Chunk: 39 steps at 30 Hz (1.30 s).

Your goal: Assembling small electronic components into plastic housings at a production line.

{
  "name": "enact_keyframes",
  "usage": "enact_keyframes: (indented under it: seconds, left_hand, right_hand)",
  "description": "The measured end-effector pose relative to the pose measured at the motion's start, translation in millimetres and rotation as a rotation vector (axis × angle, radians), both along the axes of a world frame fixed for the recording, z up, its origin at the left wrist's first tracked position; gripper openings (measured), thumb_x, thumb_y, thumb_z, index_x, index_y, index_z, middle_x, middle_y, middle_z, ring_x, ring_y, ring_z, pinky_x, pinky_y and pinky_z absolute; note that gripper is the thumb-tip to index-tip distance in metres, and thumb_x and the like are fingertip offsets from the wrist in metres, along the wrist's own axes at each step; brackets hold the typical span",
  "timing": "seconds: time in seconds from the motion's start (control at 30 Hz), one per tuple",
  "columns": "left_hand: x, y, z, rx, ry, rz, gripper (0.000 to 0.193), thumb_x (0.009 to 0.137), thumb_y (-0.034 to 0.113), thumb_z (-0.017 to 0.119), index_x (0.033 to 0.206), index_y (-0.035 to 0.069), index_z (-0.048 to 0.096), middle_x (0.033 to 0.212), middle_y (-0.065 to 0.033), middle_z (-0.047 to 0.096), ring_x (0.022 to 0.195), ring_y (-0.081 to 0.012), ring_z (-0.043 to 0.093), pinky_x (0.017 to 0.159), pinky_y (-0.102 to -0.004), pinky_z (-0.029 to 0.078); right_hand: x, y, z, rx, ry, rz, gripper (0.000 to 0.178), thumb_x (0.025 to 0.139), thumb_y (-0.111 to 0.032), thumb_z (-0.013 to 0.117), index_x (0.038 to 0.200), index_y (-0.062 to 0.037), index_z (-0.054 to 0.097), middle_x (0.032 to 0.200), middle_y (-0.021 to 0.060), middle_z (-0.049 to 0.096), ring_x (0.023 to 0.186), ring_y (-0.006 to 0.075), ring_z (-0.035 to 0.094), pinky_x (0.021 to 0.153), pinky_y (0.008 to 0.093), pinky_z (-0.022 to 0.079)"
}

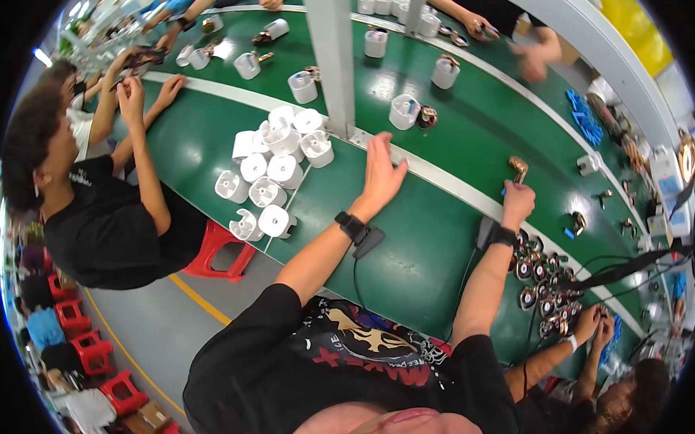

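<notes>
My left hand [382, 174] is open over the inner edge of the green work surface, its fingers stretched forward and nothing in them. Beyond its fingertips, a white plastic housing [404, 112] stands on the green conveyor belt, with a dark round part [427, 117] beside it. My right hand [518, 205] is closed at the belt's near edge on a copper-coloured part [518, 170] with a bit of blue at its lower end. The fingers partly hide that end. Left of my left hand lies a heap of white plastic housings [280, 169], several with open ends showing.
A white upright post [331, 63] rises at the belt's near rail [440, 182]. Several round dark and copper parts [544, 281] crowd the surface at my right. Cables run from black straps [352, 226] on my wrists. Co-workers sit on both sides and across the belt; a red stool [222, 252] stands left.
</notes>
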<state>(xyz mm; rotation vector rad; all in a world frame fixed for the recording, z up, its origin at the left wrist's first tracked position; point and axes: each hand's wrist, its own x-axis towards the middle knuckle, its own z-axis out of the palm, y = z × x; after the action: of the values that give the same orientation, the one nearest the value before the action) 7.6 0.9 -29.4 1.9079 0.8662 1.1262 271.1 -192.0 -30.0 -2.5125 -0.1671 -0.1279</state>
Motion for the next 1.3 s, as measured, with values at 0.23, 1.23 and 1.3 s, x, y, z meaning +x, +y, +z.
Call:
enact_keyframes:
  seconds: [0.23, 1.23, 1.3]
  left_hand:
    - [-83.4, -15.8, 76.0, 0.190, 0.293, -0.162, 0.052, 0.074, 0.008, 0.074, 0.121, 0.000, 0.052, 0.115, -0.0184, 0.052, 0.106, -0.0332, 0.052, 0.087, -0.0416, 0.045]
    - [-10.3, -14.8, 28.7, -0.186, 0.020, -0.428, 0.067, 0.059, 0.006, 0.084, 0.121, 0.007, 0.059, 0.113, -0.0113, 0.059, 0.108, -0.0306, 0.054, 0.095, -0.0385, 0.048]
    - [-0.4, -16.4, 24.9, -0.220, 0.061, -0.502, 0.069, 0.059, 0.008, 0.085, 0.123, 0.007, 0.059, 0.113, -0.0107, 0.059, 0.110, -0.0309, 0.054, 0.096, -0.0387, 0.047]
  right_hand:
    - [6.9, -4.8, -28.3, 0.636, 0.352, 0.303, 0.021, 0.087, -0.019, 0.071, 0.094, 0.0005, 0.071, 0.077, 0.0073, 0.069, 0.071, 0.0208, 0.066, 0.066, 0.0272, 0.052]
    - [-118.4, 61.3, 36.7, 1.377, 0.549, 0.525, 0.033, 0.098, -0.007, 0.058, 0.127, 0.0095, 0.057, 0.121, 0.0146, 0.065, 0.075, 0.0075, 0.057, 0.070, 0.0217, 0.051]
    - [-125.3, 57.7, 43.9, 1.291, 0.445, 0.572, 0.029, 0.097, -0.005, 0.059, 0.122, 0.0094, 0.060, 0.117, 0.0144, 0.067, 0.078, 0.0089, 0.060, 0.072, 0.0233, 0.052]
